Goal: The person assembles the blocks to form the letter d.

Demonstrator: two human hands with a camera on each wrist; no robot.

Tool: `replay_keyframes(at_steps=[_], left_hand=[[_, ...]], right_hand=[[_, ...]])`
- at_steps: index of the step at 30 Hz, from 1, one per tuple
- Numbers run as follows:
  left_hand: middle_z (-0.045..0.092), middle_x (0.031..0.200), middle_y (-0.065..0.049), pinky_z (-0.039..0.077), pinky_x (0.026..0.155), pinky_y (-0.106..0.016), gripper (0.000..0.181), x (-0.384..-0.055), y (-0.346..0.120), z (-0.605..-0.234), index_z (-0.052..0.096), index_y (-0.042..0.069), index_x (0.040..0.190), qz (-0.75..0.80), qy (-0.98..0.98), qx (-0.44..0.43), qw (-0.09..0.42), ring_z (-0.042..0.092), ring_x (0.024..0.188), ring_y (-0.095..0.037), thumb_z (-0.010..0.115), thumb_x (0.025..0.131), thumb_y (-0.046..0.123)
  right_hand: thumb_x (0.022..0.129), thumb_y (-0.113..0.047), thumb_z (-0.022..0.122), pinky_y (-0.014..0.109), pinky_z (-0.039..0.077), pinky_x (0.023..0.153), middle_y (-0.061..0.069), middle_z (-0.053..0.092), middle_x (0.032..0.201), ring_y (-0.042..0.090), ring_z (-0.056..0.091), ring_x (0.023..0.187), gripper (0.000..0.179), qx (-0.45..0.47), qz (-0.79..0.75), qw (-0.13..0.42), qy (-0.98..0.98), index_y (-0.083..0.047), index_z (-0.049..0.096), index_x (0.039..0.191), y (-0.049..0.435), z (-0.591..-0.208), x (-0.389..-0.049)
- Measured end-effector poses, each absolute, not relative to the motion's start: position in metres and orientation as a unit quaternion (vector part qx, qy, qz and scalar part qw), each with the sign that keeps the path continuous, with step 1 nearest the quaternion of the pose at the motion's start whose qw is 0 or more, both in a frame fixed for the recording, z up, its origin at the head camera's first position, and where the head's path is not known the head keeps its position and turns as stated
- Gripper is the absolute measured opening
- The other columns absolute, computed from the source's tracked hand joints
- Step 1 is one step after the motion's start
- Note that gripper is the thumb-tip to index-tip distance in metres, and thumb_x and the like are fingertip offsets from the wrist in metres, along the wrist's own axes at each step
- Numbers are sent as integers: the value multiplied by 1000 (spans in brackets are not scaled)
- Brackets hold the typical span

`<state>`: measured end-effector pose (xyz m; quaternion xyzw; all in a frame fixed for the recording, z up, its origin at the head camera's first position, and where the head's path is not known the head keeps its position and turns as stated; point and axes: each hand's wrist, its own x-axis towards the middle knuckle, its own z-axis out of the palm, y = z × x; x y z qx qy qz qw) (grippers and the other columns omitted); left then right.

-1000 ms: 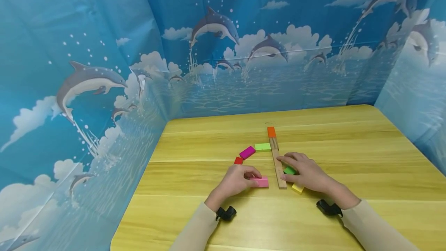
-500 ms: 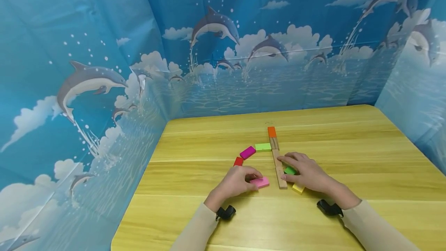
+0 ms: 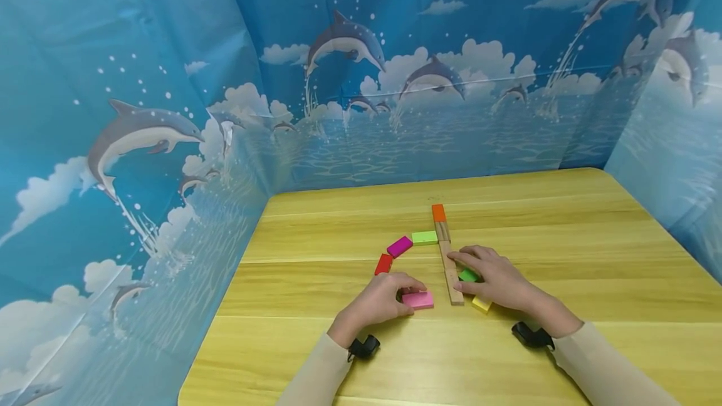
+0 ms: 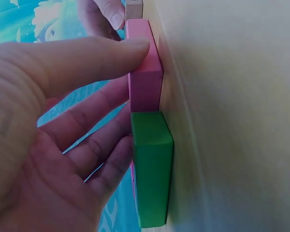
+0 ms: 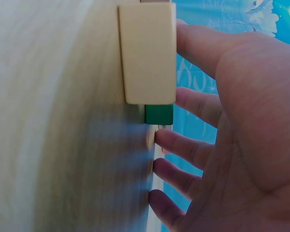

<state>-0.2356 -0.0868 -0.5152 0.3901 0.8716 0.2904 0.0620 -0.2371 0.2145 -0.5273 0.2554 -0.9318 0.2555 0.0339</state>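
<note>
My left hand (image 3: 379,301) pinches a pink block (image 3: 418,301) lying on the table, its thumb on the near side. In the left wrist view a green block (image 4: 153,174) adjoins the pink one; my hand hides it in the head view. My right hand (image 3: 499,279) rests beside a line of plain wooden blocks (image 3: 451,277), thumb and index fingertip against its right side, fingers loosely spread. Under that hand are another green block (image 3: 468,275) and a yellow block (image 3: 482,304), both partly covered.
A red block (image 3: 383,264), a magenta block (image 3: 400,246) and a lime block (image 3: 425,238) curve towards the wooden line. An orange block (image 3: 439,212) tops that line. A dolphin-print curtain (image 3: 361,136) hangs behind the wooden table (image 3: 564,230).
The pink block has turned in my left fingers and shifted slightly left and nearer to me. My left hand has moved slightly towards me, uncovering more of the red block. My right hand stays put.
</note>
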Motion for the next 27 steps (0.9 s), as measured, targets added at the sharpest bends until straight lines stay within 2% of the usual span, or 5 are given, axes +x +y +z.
replay_keyframes(at_steps=[27], left_hand=[[67,119,12,48,83,-17,45,-233,-93,-510,70,22,127,264,868,415,68,61,99,-4,82,85,10]], right_hand=[[95,-54,64,69,36,93,12,47,145,39,41,132,67,258,253,33,-932,-20,49,151,216,-530,-240]])
